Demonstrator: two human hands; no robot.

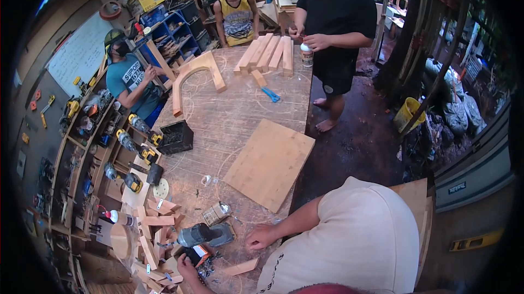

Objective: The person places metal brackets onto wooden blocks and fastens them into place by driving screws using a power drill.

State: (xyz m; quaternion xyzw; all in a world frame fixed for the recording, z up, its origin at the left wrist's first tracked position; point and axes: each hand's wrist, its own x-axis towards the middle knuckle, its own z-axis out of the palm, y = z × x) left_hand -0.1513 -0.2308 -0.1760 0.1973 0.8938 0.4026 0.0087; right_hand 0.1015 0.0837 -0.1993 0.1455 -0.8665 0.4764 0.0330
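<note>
My left hand (188, 268) is at the lower edge, beside a small black and orange box (200, 251). Its fingers look slightly apart, and I see nothing held in them. Small dark pieces (205, 268), too fine to name, lie by the box. My right hand (261, 237) rests on the worn wooden table, fingers curled under; anything inside them is hidden. Between the hands lies a dark grey power tool (195, 235), apparently a cordless drill. A metal can (216, 214) lies behind it. An angled wood offcut (240, 266) is in front of my right hand.
Wood offcuts (158, 221) pile up at left, near a glue bottle (121, 217). Cordless drills (145, 125) and a black bin (177, 137) line the left edge. Beyond are a square board (269, 164), a curved wooden frame (192, 68), wood strips (267, 52), blue scissors (270, 94) and three people.
</note>
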